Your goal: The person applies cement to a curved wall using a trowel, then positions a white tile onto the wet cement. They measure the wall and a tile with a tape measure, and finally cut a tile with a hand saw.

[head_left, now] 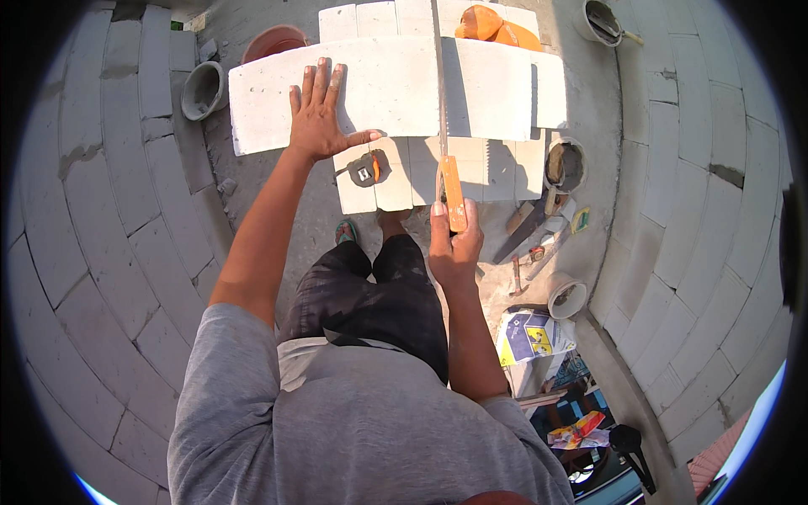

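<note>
A long white lightweight block (pixel 383 88) lies crosswise on other white blocks (pixel 427 168). My left hand (pixel 316 122) rests flat on its left part, fingers spread. My right hand (pixel 455 248) is closed round the orange handle of a hand saw (pixel 453 189). The saw's blade points away from me across the block, right of its middle; how deep the blade sits in the block I cannot tell. Near my left hand, a black tape measure (pixel 365 170) with an orange part sits on the lower blocks. An orange object (pixel 497 29) lies at the far end.
Block walls rise on the left (pixel 126 168) and right (pixel 682 194). A grey bucket (pixel 204 91) stands at the left, a reddish tub (pixel 273 40) behind the block. At the right are a mortar bucket (pixel 566 164), a hammer (pixel 517 276), a white pail (pixel 566 296) and a printed bag (pixel 537 337).
</note>
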`<action>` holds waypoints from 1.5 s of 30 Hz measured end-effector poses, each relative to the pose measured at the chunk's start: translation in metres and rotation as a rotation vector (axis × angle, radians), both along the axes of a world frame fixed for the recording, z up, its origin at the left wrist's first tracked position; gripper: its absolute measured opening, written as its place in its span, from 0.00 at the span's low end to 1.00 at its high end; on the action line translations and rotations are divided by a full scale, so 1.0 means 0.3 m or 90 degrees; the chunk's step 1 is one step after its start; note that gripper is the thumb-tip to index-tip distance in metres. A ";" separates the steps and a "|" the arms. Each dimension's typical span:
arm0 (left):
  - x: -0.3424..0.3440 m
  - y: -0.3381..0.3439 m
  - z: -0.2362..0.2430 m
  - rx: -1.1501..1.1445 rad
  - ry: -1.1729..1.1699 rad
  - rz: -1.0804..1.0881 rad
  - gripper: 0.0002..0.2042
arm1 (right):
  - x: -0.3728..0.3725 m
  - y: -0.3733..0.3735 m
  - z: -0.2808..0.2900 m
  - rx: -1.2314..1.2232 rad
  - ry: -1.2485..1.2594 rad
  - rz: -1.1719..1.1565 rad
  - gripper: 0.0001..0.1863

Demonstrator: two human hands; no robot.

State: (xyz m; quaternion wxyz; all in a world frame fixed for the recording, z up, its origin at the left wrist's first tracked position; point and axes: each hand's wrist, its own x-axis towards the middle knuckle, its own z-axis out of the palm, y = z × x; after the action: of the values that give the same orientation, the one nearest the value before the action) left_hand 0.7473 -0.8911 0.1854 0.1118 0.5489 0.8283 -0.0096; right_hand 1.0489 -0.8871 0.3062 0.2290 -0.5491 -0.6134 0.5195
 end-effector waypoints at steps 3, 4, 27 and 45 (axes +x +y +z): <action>-0.005 -0.007 -0.017 0.024 0.001 0.002 0.79 | 0.014 -0.001 -0.005 0.044 -0.025 -0.004 0.13; -0.003 -0.003 -0.015 0.018 -0.004 0.002 0.79 | 0.022 -0.005 -0.005 0.068 -0.025 -0.012 0.13; 0.012 0.004 0.020 -0.038 0.038 0.008 0.77 | 0.099 -0.174 -0.287 0.212 0.031 -0.064 0.12; 0.034 0.028 0.032 -0.087 0.070 0.011 0.76 | 0.190 -0.287 -0.273 0.125 0.020 -0.059 0.09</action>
State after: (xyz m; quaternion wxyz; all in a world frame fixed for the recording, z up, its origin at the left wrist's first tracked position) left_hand 0.7574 -0.8827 0.1950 0.1032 0.5316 0.8353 -0.0950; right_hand 1.1060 -0.9732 0.2243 0.3147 -0.5437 -0.6316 0.4544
